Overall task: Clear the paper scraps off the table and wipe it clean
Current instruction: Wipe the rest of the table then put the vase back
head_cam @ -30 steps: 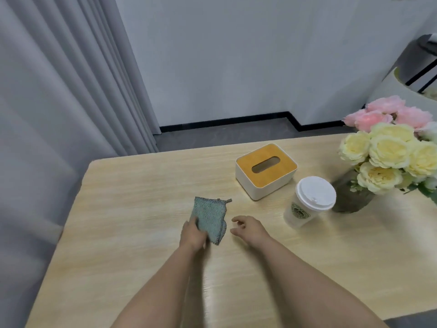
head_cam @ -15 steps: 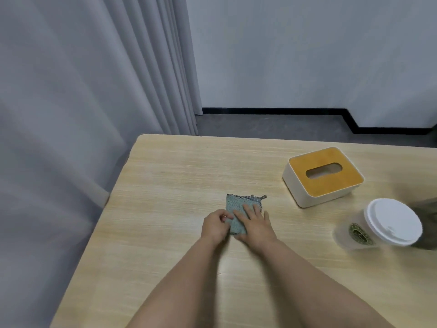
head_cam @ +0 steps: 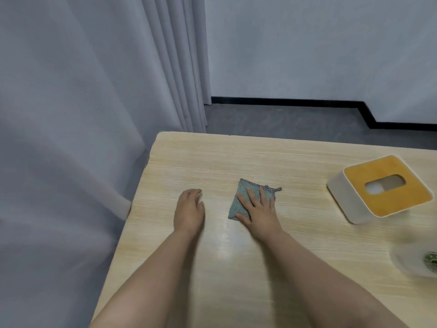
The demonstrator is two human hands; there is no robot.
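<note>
While we press down: our right hand [head_cam: 259, 209] lies flat, fingers spread and straight, on the folded green cloth [head_cam: 243, 200] at centre frame.
Left hand: our left hand [head_cam: 189, 209] rests left of the cloth, apart from it, fingers relaxed and holding nothing.
Table: we see no paper scraps on the wooden table [head_cam: 212, 157], so we judge that wiping is the step in hand.
Right edge: a tissue box [head_cam: 383, 188] sits at right; a blurred cup [head_cam: 416, 261], possibly lidded, is at lower right.
Risk: a wide rightward sweep could knock the cup, since our forearm passes near it.
Risk two: an open palm may let the cloth bunch or slip.
</note>
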